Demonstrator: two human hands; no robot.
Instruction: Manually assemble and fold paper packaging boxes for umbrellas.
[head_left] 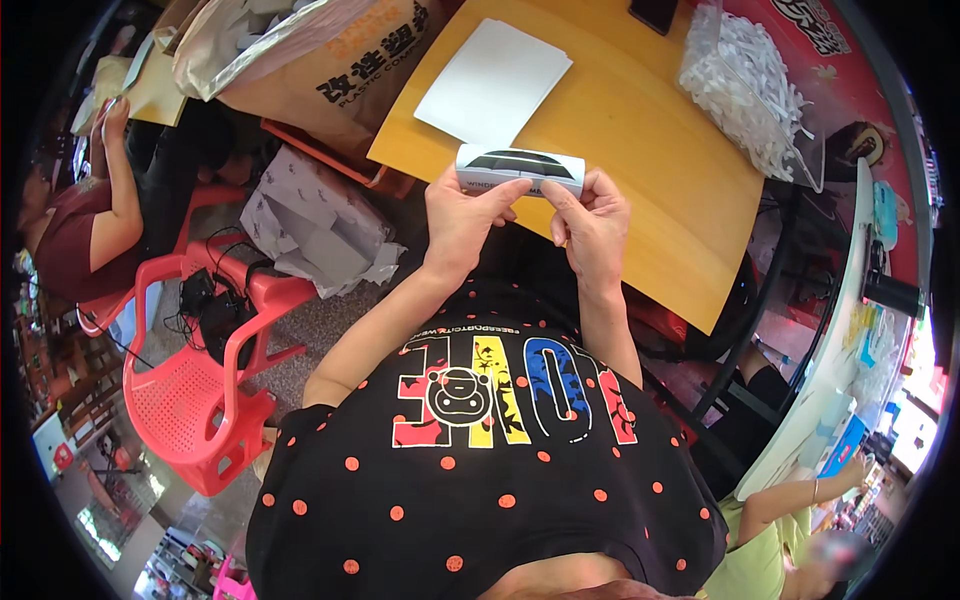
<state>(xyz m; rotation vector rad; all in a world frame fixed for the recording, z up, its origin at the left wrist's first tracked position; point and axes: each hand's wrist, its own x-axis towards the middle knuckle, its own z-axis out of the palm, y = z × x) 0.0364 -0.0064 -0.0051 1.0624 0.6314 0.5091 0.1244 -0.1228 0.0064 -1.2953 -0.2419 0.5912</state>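
Between my two hands, just over the near edge of the wooden table (640, 170), is a white printed paper piece (478, 160) with a dark arched picture. It looks curved or folded; I cannot tell which. My left hand (455, 225) pinches its left end, the thumb lying along the lower edge. My right hand (597, 222) grips the right end, with thumb and fingers pressed at the lower edge. Both thumbs come close together near the middle. Beyond it, a stack of white sheets (490, 80) lies on the table.
At the table's right is a clear bag of white strips (745, 90); a dark phone (655, 12) lies at the far edge. Left stand a large printed sack (310, 70), a patterned bag (315, 220) and a red plastic chair (185, 400). Other people sit at far left and lower right.
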